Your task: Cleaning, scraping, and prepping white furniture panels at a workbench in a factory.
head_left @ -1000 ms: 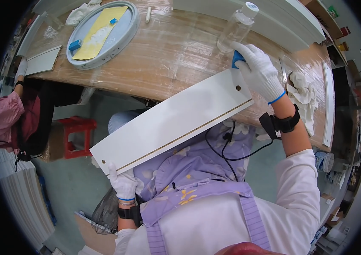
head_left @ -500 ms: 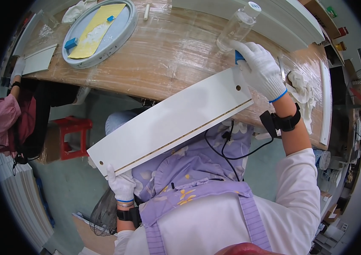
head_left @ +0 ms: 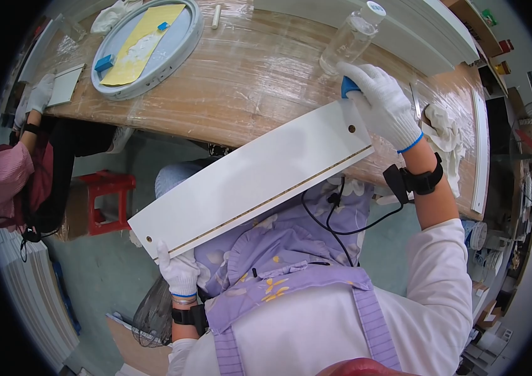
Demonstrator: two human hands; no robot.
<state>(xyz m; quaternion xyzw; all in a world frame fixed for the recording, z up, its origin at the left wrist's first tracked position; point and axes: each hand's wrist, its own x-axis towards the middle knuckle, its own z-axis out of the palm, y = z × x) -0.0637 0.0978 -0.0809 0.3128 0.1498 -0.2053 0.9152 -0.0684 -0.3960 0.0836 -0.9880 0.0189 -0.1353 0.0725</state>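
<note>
A long white board (head_left: 241,182) slants from lower left to upper right, its far end at the table edge. A narrow brown groove runs along its near side, and a round hole shows near each end. My left hand (head_left: 179,271), in a white glove, grips the lower left end, thumb on top. Over the far end, my gloved right hand (head_left: 384,100) pinches a small blue piece (head_left: 349,87), partly hidden by the fingers, at the board's end edge. Close beyond it stands a clear bottle (head_left: 352,39) with a white cap.
On the film-covered table (head_left: 247,75) sits a round grey lid (head_left: 181,56) bearing yellow sandpaper (head_left: 153,32), white powder and blue blocks. White cloth (head_left: 444,128) lies right. A co-worker's gloved hand (head_left: 41,94) touches a small white panel (head_left: 65,84). A red stool (head_left: 109,197) stands left.
My right hand has shifted slightly, and more of the blue piece shows above the board's end. The co-worker's hand has moved right, against the small panel. My left hand has stayed put.
</note>
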